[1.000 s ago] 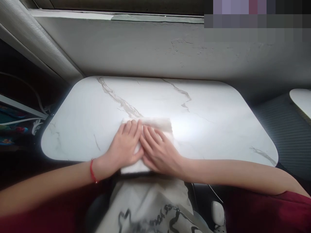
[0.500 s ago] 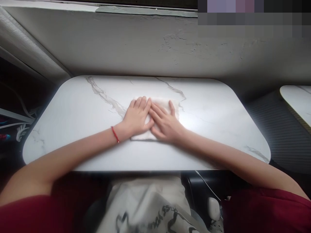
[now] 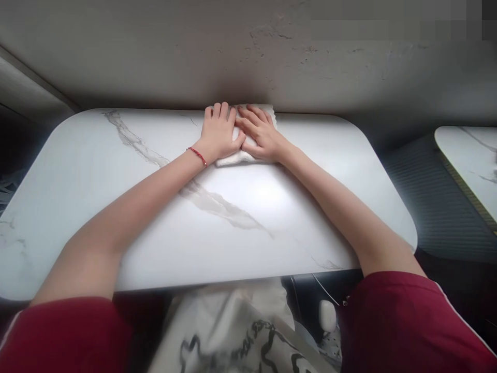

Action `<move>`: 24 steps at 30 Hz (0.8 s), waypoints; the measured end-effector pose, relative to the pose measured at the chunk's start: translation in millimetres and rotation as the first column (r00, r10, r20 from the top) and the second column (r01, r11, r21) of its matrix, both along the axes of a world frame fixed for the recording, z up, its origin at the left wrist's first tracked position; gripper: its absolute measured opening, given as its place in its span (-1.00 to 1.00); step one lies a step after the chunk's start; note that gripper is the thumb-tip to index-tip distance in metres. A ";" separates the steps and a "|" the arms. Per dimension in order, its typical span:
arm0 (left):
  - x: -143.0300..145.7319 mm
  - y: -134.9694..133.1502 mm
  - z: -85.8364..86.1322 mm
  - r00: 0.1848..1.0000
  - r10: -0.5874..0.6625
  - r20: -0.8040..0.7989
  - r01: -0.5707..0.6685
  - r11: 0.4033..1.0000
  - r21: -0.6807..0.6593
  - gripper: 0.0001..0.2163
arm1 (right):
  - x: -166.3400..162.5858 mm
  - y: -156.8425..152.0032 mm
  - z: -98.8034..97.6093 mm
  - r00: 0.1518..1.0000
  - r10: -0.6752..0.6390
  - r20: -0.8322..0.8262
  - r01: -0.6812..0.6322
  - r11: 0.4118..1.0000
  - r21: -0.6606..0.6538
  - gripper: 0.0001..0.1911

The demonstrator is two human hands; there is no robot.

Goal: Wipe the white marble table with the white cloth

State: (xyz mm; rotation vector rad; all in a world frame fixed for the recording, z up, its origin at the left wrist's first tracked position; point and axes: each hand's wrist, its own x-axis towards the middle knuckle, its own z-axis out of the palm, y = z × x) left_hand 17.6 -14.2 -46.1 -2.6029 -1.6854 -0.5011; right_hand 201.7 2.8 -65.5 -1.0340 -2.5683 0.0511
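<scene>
A white cloth (image 3: 235, 159) lies folded on a white marble-patterned table (image 3: 217, 259), at its far edge. On the cloth's left part my left hand (image 3: 218, 134) rests palm down, its fingers stretched toward the wall. My right hand (image 3: 263, 135) presses flat on the right part, fingers extended and slightly spread. The two hands sit side by side, thumbs close together. A red bracelet (image 3: 197, 156) circles my left wrist. Much of the cloth is hidden under both hands.
A grey wall (image 3: 155, 62) with chipped paint rises right behind the table. Another marble-patterned tabletop (image 3: 471, 155) stands at the right. Below the near edge are a pale printed fabric (image 3: 229, 331) and a small white object (image 3: 327, 316).
Both hands have slid the cloth away from me, from the table's middle to its far edge by the wall. The camera view has shifted too.
</scene>
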 end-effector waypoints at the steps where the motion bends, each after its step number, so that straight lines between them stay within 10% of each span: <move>1: 0.0 4.7 -0.8 1.000 0.002 0.014 -0.003 1.000 0.009 -0.44 | -0.7 4.2 0.6 1.000 0.002 -0.007 -0.002 1.000 0.005 -0.35; 24: -2.1 25.2 -3.8 1.000 0.026 -0.011 -0.025 1.000 0.015 -0.47 | -7.1 20.3 1.5 0.996 -0.077 0.047 0.075 0.996 0.055 -0.36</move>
